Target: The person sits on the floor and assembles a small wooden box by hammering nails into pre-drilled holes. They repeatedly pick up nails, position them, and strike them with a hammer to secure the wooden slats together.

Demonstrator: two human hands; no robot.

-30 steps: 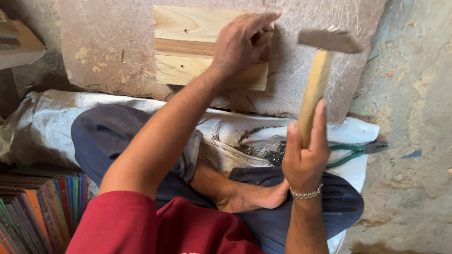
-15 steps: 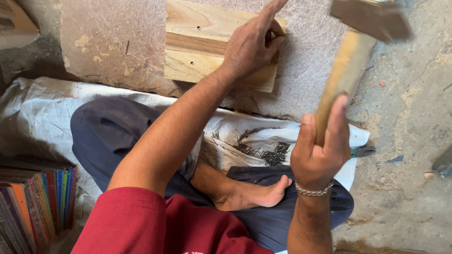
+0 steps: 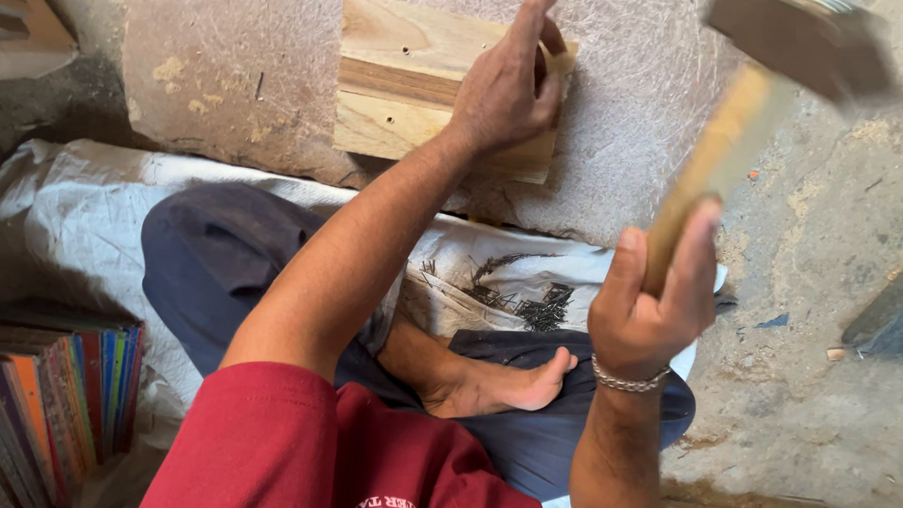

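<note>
hands are seen from above, over crossed legs in dark blue trousers [image 3: 221, 266] and a red shirt [image 3: 295, 449]. the left hand [image 3: 502, 91] is laid on a block of pale wood [image 3: 407, 82], which is made of light boards with a darker strip between them. the block is set flat on a rough stone slab [image 3: 238, 66], near the slab's front edge. the left thumb and first fingers are pressed together at the right end of the block, as if something small is pinched there, but what is pinched cannot be told. one finger is stuck up past the top edge of the wood. the right hand [image 3: 650, 311] is held up in the air, well apart from the block, and its fingers are wrapped tight around the pale wooden handle of a hammer [image 3: 735, 144]. the dark hammer head is blurred near the top right corner. a silver bracelet [image 3: 627, 378] is worn on the right wrist. a white cloth [image 3: 62, 220] is spread under the legs, and a heap of small dark nails [image 3: 530, 309] is piled on it beside a bare foot [image 3: 497, 386]. a row of bright books [image 3: 46, 400] is stood at the lower left, and grey floor [image 3: 817, 377] is seen on the right
</note>
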